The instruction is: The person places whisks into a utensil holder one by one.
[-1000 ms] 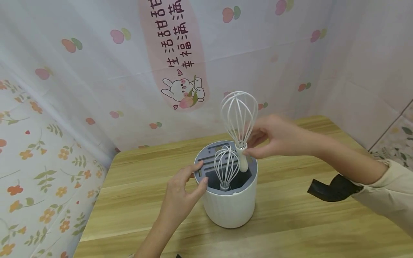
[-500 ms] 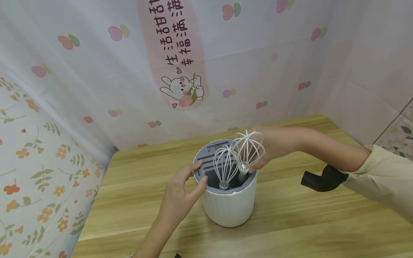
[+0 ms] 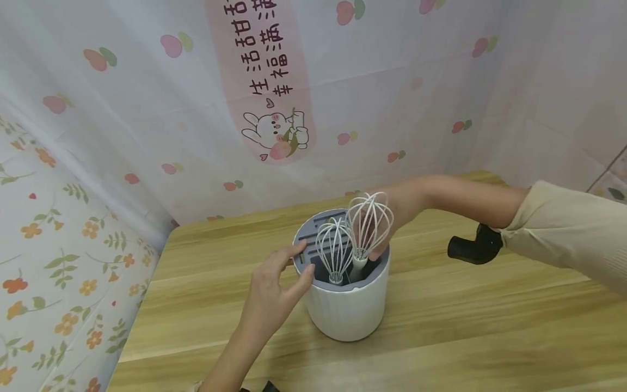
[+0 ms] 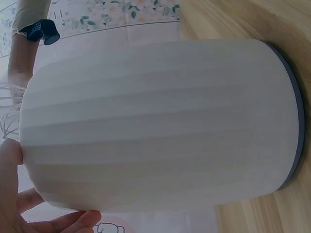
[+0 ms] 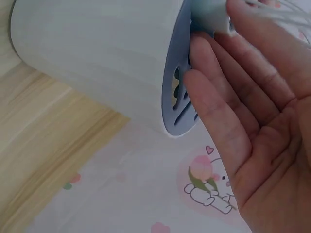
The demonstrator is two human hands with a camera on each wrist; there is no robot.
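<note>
A white ribbed utensil holder [image 3: 346, 316] with a grey slotted top [image 3: 309, 231] stands upright on the table. My left hand [image 3: 274, 288] holds its left rim; in the left wrist view, fingers of that hand [image 4: 12, 179] touch the edge and side wall. A smaller white whisk [image 3: 335, 279] stands handle-down in the large opening. Beside it, a larger whisk [image 3: 360, 262] has its handle partly inside the same opening. Behind its wires, my right hand [image 3: 399, 209] grips the handle, thumb against it in the right wrist view. The handle's lower end is hidden.
The wooden table [image 3: 210, 310] extends around the holder. A patterned white curtain [image 3: 186, 130] hangs behind it, with a floral cloth [image 3: 63, 283] on the left. A black wrist mount [image 3: 475, 247] sits on the right forearm.
My right hand has lowered the larger whisk from above the holder into the opening, then shifted it slightly left, near the smaller whisk. The left hand stays at the rim.
</note>
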